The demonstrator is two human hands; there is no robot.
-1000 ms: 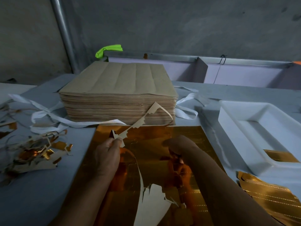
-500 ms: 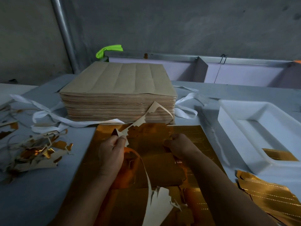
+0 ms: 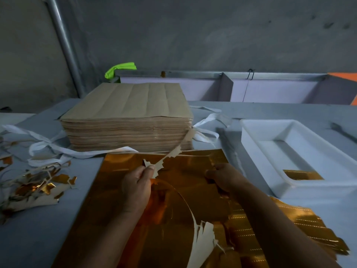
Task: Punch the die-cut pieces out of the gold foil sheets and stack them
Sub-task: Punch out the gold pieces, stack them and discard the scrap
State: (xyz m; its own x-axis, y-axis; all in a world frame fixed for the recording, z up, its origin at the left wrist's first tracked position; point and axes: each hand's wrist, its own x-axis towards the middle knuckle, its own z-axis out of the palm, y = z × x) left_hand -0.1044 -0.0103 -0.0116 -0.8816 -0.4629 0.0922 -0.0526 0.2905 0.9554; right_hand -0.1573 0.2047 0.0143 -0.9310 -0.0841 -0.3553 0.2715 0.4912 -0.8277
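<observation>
Gold and glossy, the foil sheet (image 3: 119, 190) is lying flat on the tabletop at 6 o'clock. Your left hand (image 3: 136, 187) is pinching the jagged waste strip (image 3: 170, 154), which is trailing toward 12 o'clock. Your right hand (image 3: 225, 179) is gripping the foil sheet near its 2 o'clock side. Pulling the strip unevenly is likely risking a torn or creased piece.

The place is a small print-finishing or packaging workshop. A bare concrete wall (image 3: 212, 35) and a metal pipe (image 3: 65, 49) at 11 o'clock stand behind a plain grey surface (image 3: 29, 238). At 12 o'clock on it sits a tall stack of brown-backed sheets (image 3: 131, 117), with loose white strapping bands (image 3: 48, 144) lying around it. A heap of foil offcuts (image 3: 32, 190) lies at 9 o'clock and a gold foil sheet (image 3: 119, 190) at 6 o'clock. A white plastic tray (image 3: 270, 121) at 3 o'clock holds cut gold pieces (image 3: 301, 174).
</observation>
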